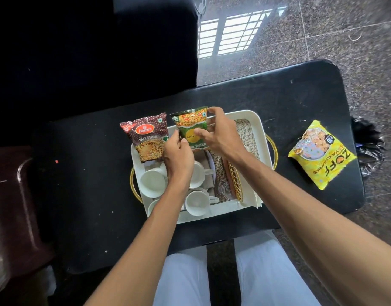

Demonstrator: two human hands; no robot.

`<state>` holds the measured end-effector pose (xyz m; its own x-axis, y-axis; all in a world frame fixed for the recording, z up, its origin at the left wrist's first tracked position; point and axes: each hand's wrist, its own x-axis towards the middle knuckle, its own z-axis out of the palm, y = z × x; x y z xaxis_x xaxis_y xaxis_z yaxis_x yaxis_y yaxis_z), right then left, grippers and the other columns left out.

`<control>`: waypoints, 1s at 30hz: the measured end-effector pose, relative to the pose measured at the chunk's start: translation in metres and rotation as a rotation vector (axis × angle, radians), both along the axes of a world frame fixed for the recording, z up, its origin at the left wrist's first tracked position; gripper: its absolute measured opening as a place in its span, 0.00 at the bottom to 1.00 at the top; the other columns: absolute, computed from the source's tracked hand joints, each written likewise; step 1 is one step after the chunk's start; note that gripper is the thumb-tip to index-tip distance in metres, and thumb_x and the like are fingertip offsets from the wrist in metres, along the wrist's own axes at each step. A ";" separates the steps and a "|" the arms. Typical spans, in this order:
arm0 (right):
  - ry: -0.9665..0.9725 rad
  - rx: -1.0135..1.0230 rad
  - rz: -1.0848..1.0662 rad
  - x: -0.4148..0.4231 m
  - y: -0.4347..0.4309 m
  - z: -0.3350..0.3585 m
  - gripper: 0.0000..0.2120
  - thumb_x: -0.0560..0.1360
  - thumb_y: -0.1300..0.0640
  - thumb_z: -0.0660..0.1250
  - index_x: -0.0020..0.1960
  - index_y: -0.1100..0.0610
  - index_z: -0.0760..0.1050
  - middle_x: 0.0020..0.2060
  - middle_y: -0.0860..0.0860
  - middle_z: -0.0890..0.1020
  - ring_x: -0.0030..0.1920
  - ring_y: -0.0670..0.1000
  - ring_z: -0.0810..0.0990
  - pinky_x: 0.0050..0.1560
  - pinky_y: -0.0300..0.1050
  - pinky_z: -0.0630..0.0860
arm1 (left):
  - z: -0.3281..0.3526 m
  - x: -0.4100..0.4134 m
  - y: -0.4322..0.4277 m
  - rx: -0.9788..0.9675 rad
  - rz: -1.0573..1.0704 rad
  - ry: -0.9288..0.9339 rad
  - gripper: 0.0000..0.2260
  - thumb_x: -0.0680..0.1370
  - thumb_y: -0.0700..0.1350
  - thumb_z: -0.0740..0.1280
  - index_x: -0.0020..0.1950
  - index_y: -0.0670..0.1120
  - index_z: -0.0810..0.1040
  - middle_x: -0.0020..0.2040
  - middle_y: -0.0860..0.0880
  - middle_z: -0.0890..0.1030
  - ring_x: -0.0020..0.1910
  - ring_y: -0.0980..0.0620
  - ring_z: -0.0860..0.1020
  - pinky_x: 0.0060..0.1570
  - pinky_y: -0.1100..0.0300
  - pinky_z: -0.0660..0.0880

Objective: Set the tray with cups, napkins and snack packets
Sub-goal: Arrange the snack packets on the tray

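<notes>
A white tray [259,131] with gold handles sits on the black table [289,96]. Inside it are several white cups [153,181], a burlap mat [245,131] and a gold napkin holder [235,181]. A maroon mixture packet [147,138] leans upright at the tray's far left corner. Beside it stands a green snack packet [191,122], held by both hands: my left hand [179,154] grips its lower left edge, my right hand [218,131] its right side and top corner. A yellow soya chunks packet [321,154] lies on the table right of the tray.
A dark seat [101,51] stands beyond the table at the left. A brown plastic item [13,195] sits at the left edge. Black crumpled plastic [368,146] lies off the table's right end. My white-trousered legs [267,272] are below the near edge.
</notes>
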<state>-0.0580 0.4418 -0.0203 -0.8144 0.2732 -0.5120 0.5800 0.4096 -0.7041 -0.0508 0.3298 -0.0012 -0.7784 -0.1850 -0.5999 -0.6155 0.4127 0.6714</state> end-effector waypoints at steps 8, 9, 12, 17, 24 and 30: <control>0.170 0.117 -0.182 0.063 0.081 0.033 0.17 0.77 0.51 0.72 0.64 0.53 0.76 0.54 0.44 0.81 0.51 0.41 0.80 0.45 0.22 0.72 | 0.043 0.025 0.031 0.103 -0.037 0.134 0.20 0.84 0.39 0.60 0.76 0.43 0.70 0.74 0.50 0.75 0.71 0.59 0.73 0.70 0.68 0.69; 0.166 0.139 -0.221 0.078 0.096 0.034 0.16 0.77 0.51 0.71 0.63 0.53 0.77 0.52 0.43 0.80 0.51 0.40 0.80 0.45 0.21 0.72 | 0.047 0.029 0.043 0.127 -0.092 0.148 0.19 0.84 0.40 0.61 0.75 0.44 0.71 0.71 0.51 0.77 0.68 0.62 0.74 0.67 0.70 0.71; 0.113 0.227 -0.347 0.122 0.141 0.031 0.12 0.77 0.54 0.71 0.60 0.53 0.78 0.50 0.43 0.81 0.51 0.44 0.81 0.46 0.21 0.70 | 0.051 0.042 0.090 0.193 -0.269 0.125 0.17 0.83 0.43 0.63 0.72 0.47 0.76 0.68 0.52 0.80 0.65 0.59 0.77 0.66 0.63 0.74; -0.071 0.359 -0.511 0.184 0.200 0.008 0.17 0.76 0.54 0.71 0.62 0.57 0.76 0.57 0.53 0.81 0.54 0.52 0.81 0.58 0.43 0.74 | 0.032 0.064 0.169 0.203 -0.536 0.085 0.18 0.82 0.43 0.65 0.73 0.46 0.75 0.69 0.47 0.79 0.67 0.53 0.77 0.68 0.57 0.73; -0.173 0.165 -0.779 0.223 0.224 -0.016 0.29 0.76 0.52 0.73 0.73 0.53 0.65 0.66 0.54 0.69 0.54 0.49 0.76 0.55 0.45 0.73 | -0.017 0.072 0.233 0.002 -0.835 0.028 0.23 0.82 0.44 0.64 0.77 0.43 0.68 0.72 0.42 0.76 0.72 0.43 0.73 0.70 0.47 0.70; -0.176 0.027 -0.763 0.220 0.234 -0.030 0.34 0.76 0.51 0.72 0.76 0.54 0.60 0.62 0.52 0.79 0.45 0.42 0.82 0.45 0.40 0.78 | -0.031 0.070 0.246 -0.003 -0.778 -0.075 0.22 0.83 0.46 0.64 0.76 0.45 0.68 0.70 0.43 0.77 0.68 0.45 0.76 0.66 0.46 0.75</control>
<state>0.1620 0.6759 -0.0499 -0.3037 0.7391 -0.6012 0.8101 -0.1318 -0.5713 0.0195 0.5763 -0.0324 -0.6427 0.3953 -0.6563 -0.1921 0.7461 0.6375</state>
